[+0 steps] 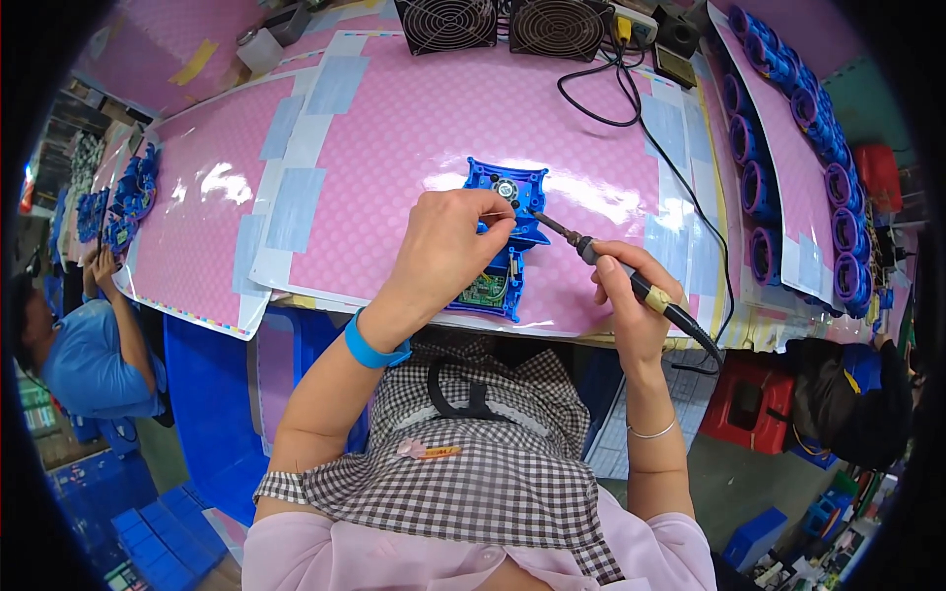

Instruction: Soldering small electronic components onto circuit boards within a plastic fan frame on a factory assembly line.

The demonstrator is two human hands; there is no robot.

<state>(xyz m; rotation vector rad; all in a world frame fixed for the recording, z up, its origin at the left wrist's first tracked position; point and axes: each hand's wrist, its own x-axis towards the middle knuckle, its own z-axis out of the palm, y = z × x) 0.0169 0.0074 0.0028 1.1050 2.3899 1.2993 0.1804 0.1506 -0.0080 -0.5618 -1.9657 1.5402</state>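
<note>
Two halves of a blue plastic housing (537, 180) lie open on the pink-covered bench. A round speaker-like part (506, 188) sits in the far half, and a green circuit board (484, 291) in the near half. My left hand (439, 241) is over the housing, thumb and forefinger pinched on what looks like a thin wire (499, 215); its other fingers are partly hidden. From the right, my right hand (633, 295) grips a soldering iron (581, 244) like a pen. The iron's tip is at the far half, close to my left fingertips; contact cannot be made out.
Two black fans (448, 26) stand at the back edge. A black cable (680, 182) loops over the bench's right side. Blue round parts (759, 187) line the right rack. Leftward, a person in blue (94, 345) works beside more blue parts. A blue bin (212, 414) is below.
</note>
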